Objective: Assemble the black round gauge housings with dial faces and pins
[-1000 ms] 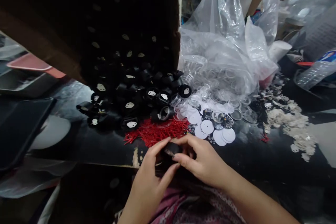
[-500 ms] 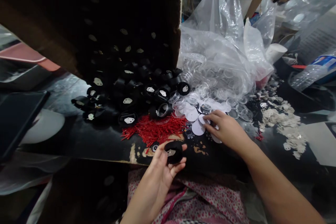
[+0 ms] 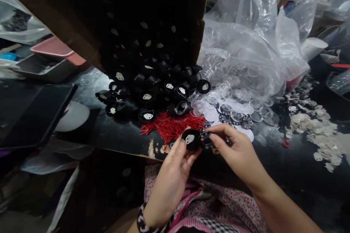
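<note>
Near the table's front edge, my left hand (image 3: pixel 176 162) is closed round a round black case (image 3: pixel 191 139) with a pale piece inside it. My right hand (image 3: pixel 232 145) pinches a black printed disc (image 3: pixel 206 139) at its edge, right beside the case. Just behind both hands lies a pile of thin red pieces (image 3: pixel 175 126). White and black discs (image 3: pixel 210 113) are heaped behind my right hand, with clear rings (image 3: pixel 218 69) beyond them. More black cases with pale pieces (image 3: pixel 148 116) are piled to the left.
A large cardboard box (image 3: pixel 204 32) stands open behind the black cases. Clear plastic bags (image 3: pixel 246 40) rise at the back right. Pale small parts (image 3: pixel 311 123) are heaped at the right. A dark flat device (image 3: pixel 51 113) and a pink tray (image 3: pixel 53 46) are at the left.
My right hand has moved from the disc heap toward my left hand and now holds a black printed disc. The case in my left hand has turned. The view has shifted left.
</note>
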Demonstrator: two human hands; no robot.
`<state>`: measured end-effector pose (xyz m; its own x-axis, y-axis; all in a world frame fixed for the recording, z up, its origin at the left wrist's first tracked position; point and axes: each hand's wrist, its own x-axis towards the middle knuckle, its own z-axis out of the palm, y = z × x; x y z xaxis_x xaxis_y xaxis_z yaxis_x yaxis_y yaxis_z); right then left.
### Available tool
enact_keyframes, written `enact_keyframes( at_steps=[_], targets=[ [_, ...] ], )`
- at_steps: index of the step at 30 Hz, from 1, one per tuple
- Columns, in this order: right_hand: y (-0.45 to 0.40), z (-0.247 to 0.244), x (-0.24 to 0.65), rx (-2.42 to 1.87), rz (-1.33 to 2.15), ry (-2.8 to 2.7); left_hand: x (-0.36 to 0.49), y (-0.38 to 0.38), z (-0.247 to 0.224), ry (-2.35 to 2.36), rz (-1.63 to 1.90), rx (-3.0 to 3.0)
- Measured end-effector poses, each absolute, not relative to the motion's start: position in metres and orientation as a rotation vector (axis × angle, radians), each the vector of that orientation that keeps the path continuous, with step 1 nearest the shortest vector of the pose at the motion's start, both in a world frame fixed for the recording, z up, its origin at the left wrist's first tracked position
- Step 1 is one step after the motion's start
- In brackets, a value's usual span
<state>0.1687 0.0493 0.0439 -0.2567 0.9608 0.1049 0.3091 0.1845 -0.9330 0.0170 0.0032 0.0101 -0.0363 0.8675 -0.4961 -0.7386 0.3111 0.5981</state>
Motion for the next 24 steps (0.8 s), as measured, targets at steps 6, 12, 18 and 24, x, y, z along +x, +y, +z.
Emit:
enact_keyframes(
  at_steps=[6, 12, 18, 24],
  targets=[
    [0.05, 0.038, 0.155, -1.265, 0.999, -1.703, 0.024, -0.004, 0.008, 1.014, 1.207, 0.294],
    [0.048, 0.027, 0.158, -1.323, 1.253, -1.522, 0.022, -0.006, -0.007, 1.063, 1.194, 0.413],
    [0.052, 0.028, 0.164, -1.407, 1.235, -1.736, 0.019, -0.009, -0.013, 1.073, 1.18, 0.539],
    [0.028, 0.028, 0.169, -1.284, 1.339, -1.816, 0.004, -0.023, -0.01, 1.283, 0.907, 0.892]
  ],
)
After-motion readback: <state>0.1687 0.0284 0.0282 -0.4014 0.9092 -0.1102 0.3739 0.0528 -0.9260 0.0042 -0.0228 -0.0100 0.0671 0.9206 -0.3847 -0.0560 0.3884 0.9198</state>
